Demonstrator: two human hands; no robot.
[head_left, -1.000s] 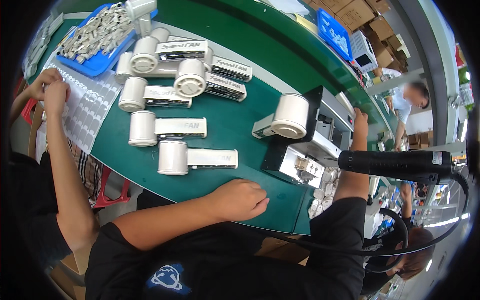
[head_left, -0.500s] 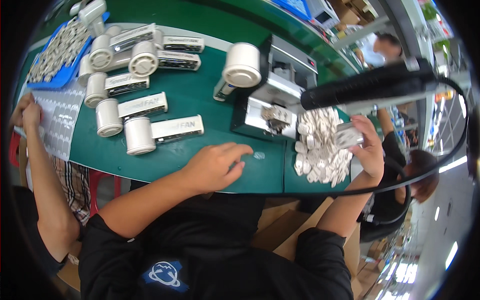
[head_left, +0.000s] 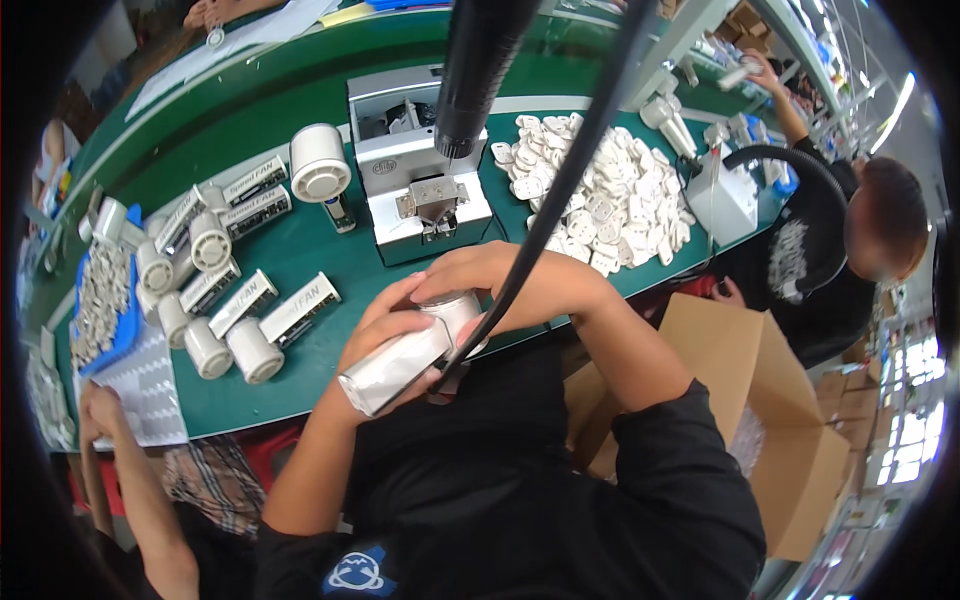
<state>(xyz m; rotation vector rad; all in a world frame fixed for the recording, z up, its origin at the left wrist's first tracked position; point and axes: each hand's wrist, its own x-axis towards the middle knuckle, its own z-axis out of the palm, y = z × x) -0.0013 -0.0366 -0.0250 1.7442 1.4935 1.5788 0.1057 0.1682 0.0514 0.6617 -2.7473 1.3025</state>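
Note:
Close in front of my body I hold a white hair-dryer-shaped unit (head_left: 400, 365), tilted, with a round head and a box-like handle. My left hand (head_left: 365, 350) is closed around it on the handle side. My right hand (head_left: 535, 285) curls over the round head, and its fingertips meet those of my left hand. A black cable crosses in front and hides part of the grip. Just beyond my hands stands a silver bench machine (head_left: 415, 235) with a metal fixture (head_left: 435, 200). Another white unit (head_left: 320, 165) is beside it on the left.
Several similar units (head_left: 295, 305) lie to the left, near a blue tray (head_left: 125, 325) of small parts and a co-worker's hands (head_left: 100, 412). A pile of small white pieces (head_left: 610, 195) spreads on the right. A black tube (head_left: 475, 75) hangs overhead. An open cardboard box (head_left: 790, 480) stands lower right.
My right hand has left the pile of white pieces and come to the middle. Both hands now grip a white unit; my left was empty before. The view has turned to the right.

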